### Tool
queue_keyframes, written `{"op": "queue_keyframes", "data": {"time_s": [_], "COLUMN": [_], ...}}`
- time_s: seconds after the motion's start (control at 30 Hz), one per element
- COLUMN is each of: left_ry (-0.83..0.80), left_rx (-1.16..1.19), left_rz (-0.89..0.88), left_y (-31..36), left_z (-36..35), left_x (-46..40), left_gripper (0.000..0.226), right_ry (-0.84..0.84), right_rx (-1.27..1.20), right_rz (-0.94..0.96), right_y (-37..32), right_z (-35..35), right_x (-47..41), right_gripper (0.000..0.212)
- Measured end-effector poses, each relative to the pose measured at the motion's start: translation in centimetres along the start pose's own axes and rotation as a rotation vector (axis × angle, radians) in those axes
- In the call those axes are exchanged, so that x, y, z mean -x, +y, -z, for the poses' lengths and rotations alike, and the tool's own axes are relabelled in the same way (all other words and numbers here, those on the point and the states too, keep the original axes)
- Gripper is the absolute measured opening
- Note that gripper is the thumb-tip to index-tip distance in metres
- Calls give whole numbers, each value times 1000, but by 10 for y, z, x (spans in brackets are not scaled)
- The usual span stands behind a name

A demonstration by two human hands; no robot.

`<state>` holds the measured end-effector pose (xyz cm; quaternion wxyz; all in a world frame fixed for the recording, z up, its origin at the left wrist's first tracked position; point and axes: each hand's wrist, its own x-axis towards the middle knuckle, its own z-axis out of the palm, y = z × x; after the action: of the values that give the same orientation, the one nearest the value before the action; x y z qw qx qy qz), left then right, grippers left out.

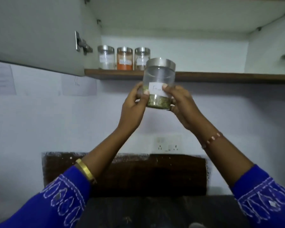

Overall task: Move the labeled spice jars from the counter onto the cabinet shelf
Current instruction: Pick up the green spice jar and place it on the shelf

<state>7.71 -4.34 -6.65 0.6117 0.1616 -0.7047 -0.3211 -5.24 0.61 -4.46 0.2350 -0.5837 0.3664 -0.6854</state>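
Both hands hold up a clear spice jar (158, 76) with a steel lid, a white label and greenish spice at its bottom. My left hand (134, 102) grips its left side and my right hand (181, 102) its right side, thumbs on the label. The jar is raised just in front of and slightly below the cabinet shelf (220, 77). Three labeled jars stand in a row at the shelf's left end: a pale one (106, 57), an orange one (124, 58) and a brownish one (141, 58).
The open cabinet door (36, 33) hangs at the upper left with its hinge (82, 43) near the jars. The shelf to the right of the three jars is bare. A wall socket (168, 143) sits below, above a dark wooden board (125, 173) and the dark counter (155, 211).
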Motion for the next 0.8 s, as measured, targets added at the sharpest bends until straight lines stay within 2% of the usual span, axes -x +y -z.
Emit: {"op": "queue_keyframes", "data": {"time_s": [0.13, 0.3, 0.43, 0.53, 0.63, 0.7, 0.8], "left_ry": [-45, -71, -50, -39, -37, -58, -92], "left_rx": [4, -27, -70, -84, -192, -220, -281], "left_rz": [-41, -13, 13, 37, 4, 4, 16], "left_y": [26, 37, 36, 24, 5, -8, -21], "left_z": [-3, -9, -17, -25, -33, -39, -43], "left_x": [-51, -104, -145, -171, -185, -197, -213], "left_gripper": [24, 29, 35, 41, 38, 35, 41], "right_ry": [39, 90, 134, 156, 135, 98, 51], "right_rx": [-61, -21, 71, 236, 386, 443, 488], "right_rz": [26, 68, 98, 145, 152, 136, 109], "right_y": [-27, -42, -45, -42, -33, -23, -8], "right_z": [4, 9, 12, 16, 22, 29, 41], "right_x": [-45, -92, -132, -160, -176, -186, -199], "right_gripper": [24, 18, 20, 24, 37, 40, 41]}}
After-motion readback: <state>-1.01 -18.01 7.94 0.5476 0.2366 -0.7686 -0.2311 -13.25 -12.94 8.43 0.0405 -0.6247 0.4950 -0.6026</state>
